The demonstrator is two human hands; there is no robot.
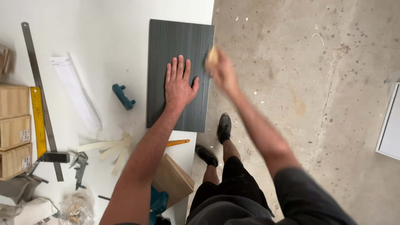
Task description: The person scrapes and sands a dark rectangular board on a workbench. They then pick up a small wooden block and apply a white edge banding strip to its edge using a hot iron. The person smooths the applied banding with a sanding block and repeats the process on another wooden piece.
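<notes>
Head view: left hand (179, 85) lies spread flat on the dark grey panel (166, 50) at the white counter's (104, 41) right edge; blurred right hand (223, 73) pinches a tan block (212, 55) at the panel's right edge.

Bright, even light with soft shadows; the right hand (221, 68) is motion-blurred (the rest sharp).

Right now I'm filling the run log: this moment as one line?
left hand: flat on grey panel | right hand: blurred, pale block at panel's right edge | panel on white table
</notes>
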